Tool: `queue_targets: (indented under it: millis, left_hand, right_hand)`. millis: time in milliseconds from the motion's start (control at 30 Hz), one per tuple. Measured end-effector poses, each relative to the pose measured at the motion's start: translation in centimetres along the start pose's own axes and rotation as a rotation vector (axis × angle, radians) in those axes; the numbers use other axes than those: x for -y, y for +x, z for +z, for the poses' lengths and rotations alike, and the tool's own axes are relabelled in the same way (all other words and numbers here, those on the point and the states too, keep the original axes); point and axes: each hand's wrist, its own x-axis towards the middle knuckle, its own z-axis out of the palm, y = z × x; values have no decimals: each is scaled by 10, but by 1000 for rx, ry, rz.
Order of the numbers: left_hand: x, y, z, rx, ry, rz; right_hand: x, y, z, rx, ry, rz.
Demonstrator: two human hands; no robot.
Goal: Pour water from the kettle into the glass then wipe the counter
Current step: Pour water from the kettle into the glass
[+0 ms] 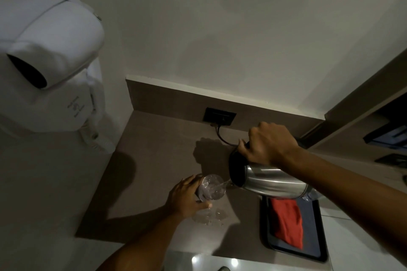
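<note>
A steel kettle is tipped over to the left, its black handle gripped by my right hand. A thin stream of water runs from its spout into a clear glass that stands on the brown counter. My left hand wraps around the left side of the glass and holds it. Small puddles of spilled water lie on the counter just in front of the glass. A red cloth rests on a black tray at the right.
A white wall-mounted hair dryer hangs at the left. A black socket with a cord sits in the back panel behind the kettle. A dark shelf unit stands at the right. The counter's front edge runs just below the tray.
</note>
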Motion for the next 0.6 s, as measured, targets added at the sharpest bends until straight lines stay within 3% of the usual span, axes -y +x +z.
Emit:
queue_targets:
  millis: [600]
  left_hand:
    - [-1, -1, 0, -16, 1, -5]
  right_hand:
    - [7, 4, -2, 9, 22, -5]
